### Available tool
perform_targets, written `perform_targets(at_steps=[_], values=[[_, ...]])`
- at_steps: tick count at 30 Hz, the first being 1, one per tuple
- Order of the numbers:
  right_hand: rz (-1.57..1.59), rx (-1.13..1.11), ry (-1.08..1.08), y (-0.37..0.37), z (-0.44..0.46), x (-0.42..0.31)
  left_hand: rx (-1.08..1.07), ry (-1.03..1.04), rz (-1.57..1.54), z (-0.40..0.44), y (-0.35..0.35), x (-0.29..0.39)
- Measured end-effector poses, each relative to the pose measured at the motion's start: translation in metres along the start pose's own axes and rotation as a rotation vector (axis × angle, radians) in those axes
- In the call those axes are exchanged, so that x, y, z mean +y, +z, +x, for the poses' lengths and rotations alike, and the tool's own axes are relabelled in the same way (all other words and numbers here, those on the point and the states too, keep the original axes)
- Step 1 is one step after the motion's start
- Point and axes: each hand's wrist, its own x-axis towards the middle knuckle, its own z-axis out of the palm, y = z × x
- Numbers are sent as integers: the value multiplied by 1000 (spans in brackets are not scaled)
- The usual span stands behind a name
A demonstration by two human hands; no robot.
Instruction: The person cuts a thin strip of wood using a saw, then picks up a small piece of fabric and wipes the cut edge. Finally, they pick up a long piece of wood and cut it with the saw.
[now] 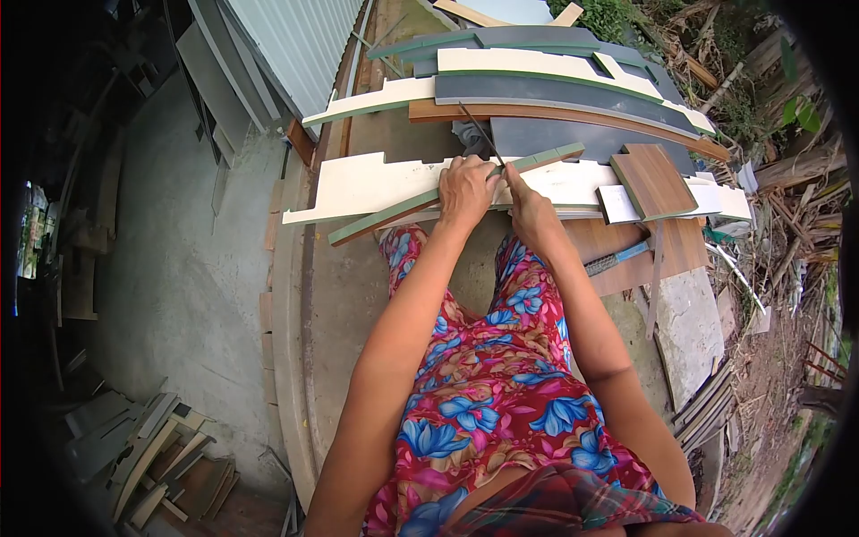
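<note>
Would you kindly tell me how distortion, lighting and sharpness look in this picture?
Head view: wide-angle distortion, with black corners and the long brown board appearing bowed; head view: the left hand and right hand evenly lit and fairly sharp; head view: the far left edge in deep shadow, broken by a small bright patch whose details are unclear.

I can read no word, label, brand, number or sign from where I stand; the long green strip [385, 217] carries a few short dark lines near its right end, but I cannot make any letter or figure from them; on the small white piece [616, 205] beside the brown panel [655, 182], and on the blue handle [632, 251] lying lower, the surface shows too small for me to tell of writing.
</note>
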Motion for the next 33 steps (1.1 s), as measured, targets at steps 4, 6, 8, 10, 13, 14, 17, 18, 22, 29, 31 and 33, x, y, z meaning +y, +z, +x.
perform_targets(at_steps=[4, 6, 8, 10, 13, 14, 17, 18, 22, 29, 31, 33], values=[[9, 32, -13, 5, 4, 0, -9, -10, 3, 0, -2, 3], [45, 182, -180, 21, -5, 21, -14, -13, -1, 0, -2, 4], [20, 112, -90, 12, -31, 13, -21, -15, 0, -1, -1, 4], [29, 72, -41, 3, -66, 8, -28, -34, -13, -1, -2, 4], [80, 75, -67, -4, -117, 12, -25, -44, -13, -1, -2, 5], [83, 97, -95, -5, -132, 15, -27, -41, -9, -1, -2, 5], [93, 8, 50, -20, -141, 3, -39, -14, -19, 0, 0, 1], [97, -47, 134, -25, -141, -3, -37, -7, -23, 0, 1, 1], [33, 9, -1, -17, -84, 0, -23, 1, -38, 0, 0, 0], [6, 103, -134, 17, 8, 19, -31, -25, -4, 2, -5, 4], [20, 142, -152, 18, -1, 23, -20, -29, -3, 1, -4, 5], [33, 172, -156, 20, -30, 23, -13, -36, -8, 2, -2, 5]])
